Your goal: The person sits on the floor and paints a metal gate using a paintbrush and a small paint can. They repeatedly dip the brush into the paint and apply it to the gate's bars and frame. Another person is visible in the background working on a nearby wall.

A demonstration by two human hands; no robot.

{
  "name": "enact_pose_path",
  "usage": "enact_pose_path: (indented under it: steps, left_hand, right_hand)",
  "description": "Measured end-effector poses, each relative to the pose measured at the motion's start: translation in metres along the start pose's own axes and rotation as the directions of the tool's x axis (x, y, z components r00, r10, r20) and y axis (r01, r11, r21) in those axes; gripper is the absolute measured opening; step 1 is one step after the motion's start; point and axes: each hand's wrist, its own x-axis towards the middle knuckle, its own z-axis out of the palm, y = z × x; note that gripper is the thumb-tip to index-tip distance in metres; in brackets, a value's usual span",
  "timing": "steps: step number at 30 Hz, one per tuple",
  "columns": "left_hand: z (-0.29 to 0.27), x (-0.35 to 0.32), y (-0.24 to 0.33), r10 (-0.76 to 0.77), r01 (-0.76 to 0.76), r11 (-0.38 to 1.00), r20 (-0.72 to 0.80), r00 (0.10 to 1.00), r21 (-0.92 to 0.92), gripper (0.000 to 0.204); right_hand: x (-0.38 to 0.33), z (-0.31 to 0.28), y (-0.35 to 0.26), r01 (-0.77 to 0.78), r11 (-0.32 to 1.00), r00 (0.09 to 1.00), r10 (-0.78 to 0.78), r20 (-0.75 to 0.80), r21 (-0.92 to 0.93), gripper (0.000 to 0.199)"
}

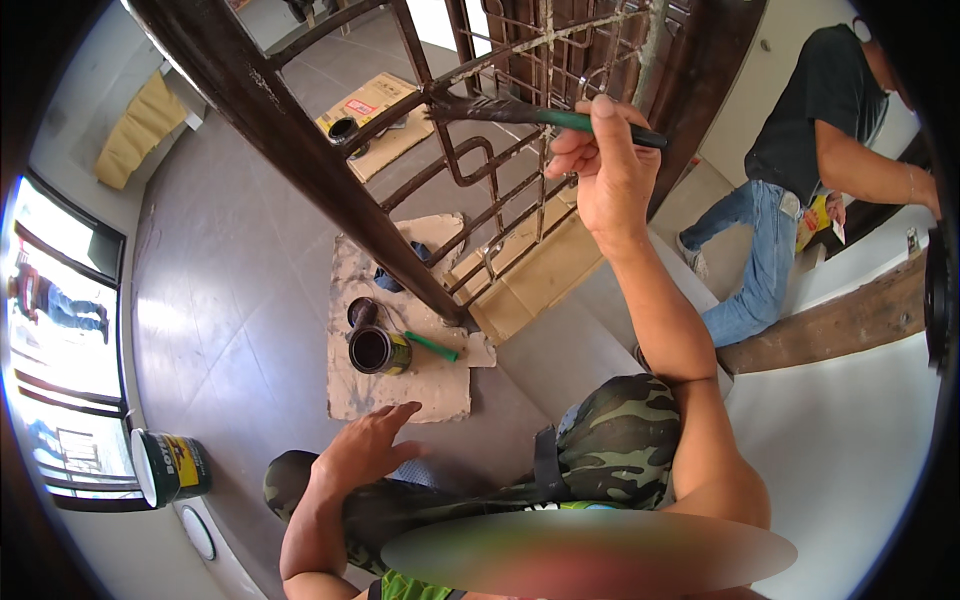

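Observation:
My right hand (620, 185) is raised and closed around the green handle of a paintbrush (565, 120). The brush's dark bristles point left and meet a bar of the brown metal grille (300, 148). Chipped, pale patches show on some of the grille's thinner bars. My left hand (362, 448) hangs over my bent knee with its fingers apart, holding nothing. Just beyond it stands an open can of dark paint (398, 352) on stained cardboard (350, 398). A paint-smeared lid (361, 312), a green-handled tool (432, 346) and a dark cloth (408, 268) lie around the can.
Behind the grille, another cardboard sheet (385, 145) carries a small dark container (343, 130). At right, a person (800, 130) in a black shirt and jeans leans over by a wooden beam (830, 315). A dark green bucket (188, 467) stands at left. Grey steps (545, 375) rise beside me.

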Motion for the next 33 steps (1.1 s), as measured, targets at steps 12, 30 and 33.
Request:
enact_pose_path:
  steps: [12, 30, 33]
  left_hand:
    - [-0.001, 0.007, 0.008, -0.023, 0.022, 1.0, 0.04, 0.999, 0.017, 0.067]
    - [-0.006, -0.001, 0.001, 0.008, -0.008, 1.0, 0.003, 1.0, 0.014, 0.069]
    - [-0.009, -0.001, 0.001, 0.052, -0.051, 0.998, -0.018, 0.999, 0.034, 0.069]
  right_hand:
    - [-0.02, -0.008, 0.034, -0.317, 0.857, 0.924, 0.375, -0.07, 0.407, 0.026]
    - [0.047, -0.013, -0.055, 0.039, 0.994, 0.986, -0.054, 0.16, 0.099, 0.02]
    - [0.075, 0.003, -0.069, -0.02, 0.992, 0.956, -0.017, 0.294, 0.122, 0.021]
